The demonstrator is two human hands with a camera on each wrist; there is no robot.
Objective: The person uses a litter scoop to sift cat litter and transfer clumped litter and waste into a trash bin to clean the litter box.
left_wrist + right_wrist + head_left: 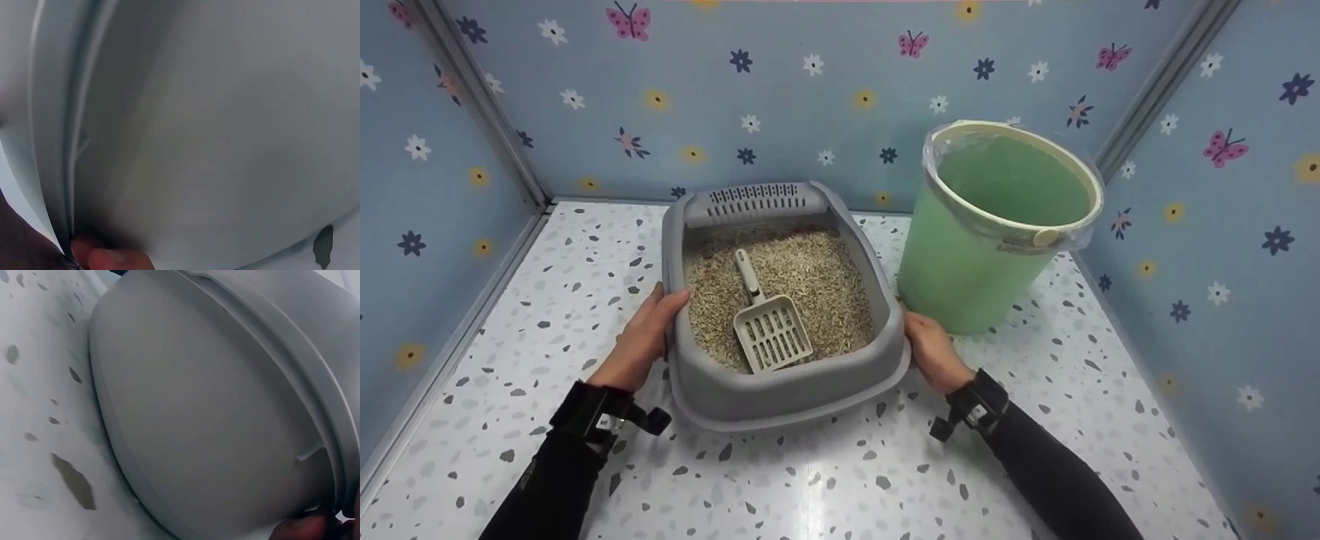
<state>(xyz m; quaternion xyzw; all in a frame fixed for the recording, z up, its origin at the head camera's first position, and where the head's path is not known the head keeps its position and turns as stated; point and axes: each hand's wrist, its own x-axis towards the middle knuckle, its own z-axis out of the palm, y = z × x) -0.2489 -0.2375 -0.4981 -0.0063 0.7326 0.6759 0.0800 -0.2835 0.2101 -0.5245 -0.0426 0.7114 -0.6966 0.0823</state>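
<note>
Between my two hands is a grey litter box [787, 397], turned slightly, its slotted high end toward the back wall. Tan pellet litter [836, 289] covers its floor. On the litter lies a beige slotted scoop [769, 309], handle pointing to the back. My left hand [637, 337] grips the box's left rim, thumb on top; in the left wrist view its fingertips [121, 260] curl up under the rim. The right hand [936, 352] holds the right front side, and its fingertips [304, 529] show beneath the rim in the right wrist view.
A green bin [975, 277] with a cream ring and clear liner stands close to the box's right, just beyond my right hand. Blue flower-printed walls [810, 97] enclose the back and both sides of the white speckled surface [825, 480].
</note>
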